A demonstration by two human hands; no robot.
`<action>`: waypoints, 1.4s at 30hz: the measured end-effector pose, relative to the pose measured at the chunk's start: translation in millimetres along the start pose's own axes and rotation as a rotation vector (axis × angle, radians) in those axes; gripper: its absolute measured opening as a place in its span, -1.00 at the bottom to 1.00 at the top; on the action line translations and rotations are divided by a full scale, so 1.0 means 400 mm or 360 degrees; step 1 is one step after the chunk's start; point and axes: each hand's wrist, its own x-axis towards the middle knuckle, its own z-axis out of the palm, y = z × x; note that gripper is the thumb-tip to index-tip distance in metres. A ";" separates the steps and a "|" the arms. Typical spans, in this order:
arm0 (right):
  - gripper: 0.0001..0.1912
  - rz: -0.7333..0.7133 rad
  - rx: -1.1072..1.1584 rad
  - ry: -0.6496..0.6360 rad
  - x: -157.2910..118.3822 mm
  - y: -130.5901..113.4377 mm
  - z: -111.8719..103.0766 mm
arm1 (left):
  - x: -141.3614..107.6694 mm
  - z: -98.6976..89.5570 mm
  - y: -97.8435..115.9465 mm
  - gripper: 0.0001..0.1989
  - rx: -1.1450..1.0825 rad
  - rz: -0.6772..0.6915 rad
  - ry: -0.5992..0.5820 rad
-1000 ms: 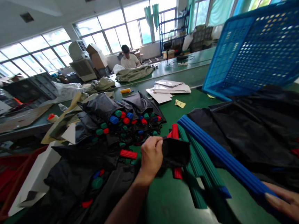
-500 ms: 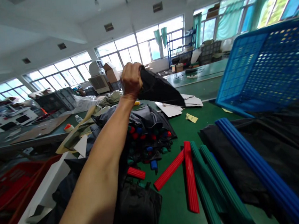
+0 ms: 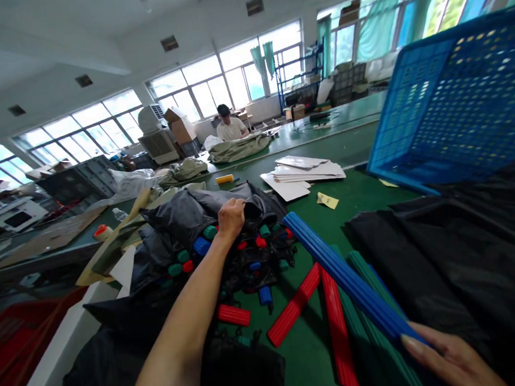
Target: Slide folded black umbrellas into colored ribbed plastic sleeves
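My left hand (image 3: 231, 218) is closed on the edge of a black fabric bag (image 3: 252, 210) at the top of a pile. Red, green and blue ribbed ends poke out of the dark bags (image 3: 178, 215) below and around it. At lower right, my right hand (image 3: 452, 356) grips a long blue ribbed bundle (image 3: 345, 272), tilted with its far end raised toward the pile. Beneath that bundle lie green ribbed lengths (image 3: 377, 321) and a red ribbed length (image 3: 338, 330). A second red piece (image 3: 294, 304) rests at an angle beside them.
A blue perforated crate (image 3: 452, 104) stands at right behind black fabric (image 3: 424, 244). White cards (image 3: 305, 174) and a yellow note (image 3: 327, 200) lie on the green table. At left is a red crate (image 3: 22, 340). A person (image 3: 230, 126) sits across the tables.
My left hand has come down from its raised position, bringing the black bag onto the pile. My right hand has entered, and the blue bundle has shifted left. A person across the tables now shows.
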 end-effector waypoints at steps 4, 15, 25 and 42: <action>-0.49 -0.0218 -0.0015 -0.0344 0.046 -0.098 0.094 | -0.001 0.014 0.007 -0.76 -0.0156 -0.0139 -0.0067; -0.47 -0.0403 -0.0385 -0.0258 0.218 -0.164 0.249 | -0.020 -0.009 0.067 -0.78 -0.0261 0.0074 -0.0150; -0.50 -0.0410 -0.0793 -0.0034 0.363 -0.379 0.389 | -0.029 -0.015 0.039 -0.81 -0.0496 0.0162 -0.0290; -0.40 -0.0817 -0.0819 -0.0030 0.442 -0.345 0.498 | -0.052 0.015 -0.062 -0.74 -0.0385 -0.0191 -0.0210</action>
